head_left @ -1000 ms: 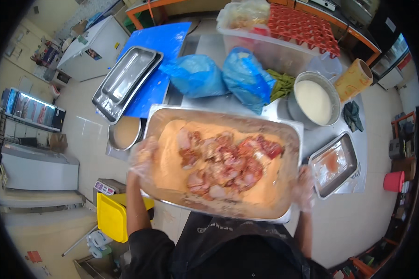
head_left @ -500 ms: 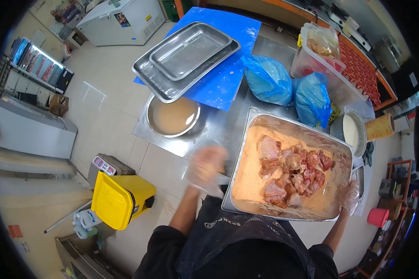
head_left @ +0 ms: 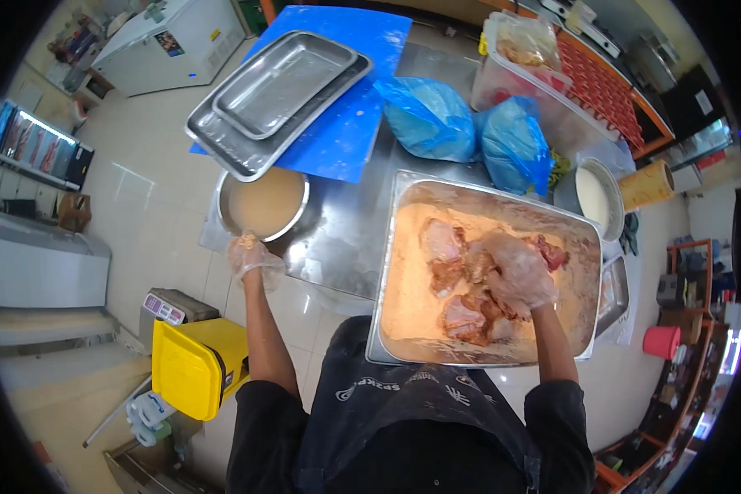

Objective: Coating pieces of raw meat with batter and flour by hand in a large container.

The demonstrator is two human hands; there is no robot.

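Note:
My left hand [head_left: 251, 257], in a clear plastic glove with floury coating on its fingers, is at the near rim of a round metal bowl [head_left: 304, 216] of cloudy tan liquid. Its fingers are curled in at that rim. In a deep metal pan [head_left: 372, 325] of orange-tinted flour [head_left: 403, 272] lie several pieces of raw chicken [head_left: 443, 240]. My right hand [head_left: 520, 273], gloved too, reaches into the pan from the near side, closed over some of the chicken on the right. The palm and back of the hand hide its fingertips.
Two nested metal trays [head_left: 280, 86] on a blue board [head_left: 337, 148] overhang the bowl's far side. Behind the pan stand two blue plastic bags [head_left: 428, 123] and a clear plastic tub [head_left: 543, 107]. To its right is a pot of white contents [head_left: 591, 198]; a yellow bin [head_left: 191, 370] stands lower left.
My left hand has moved left and away from me to the bowl. My right hand has left the pan's right rim and come onto the chicken. The view has shifted to the right.

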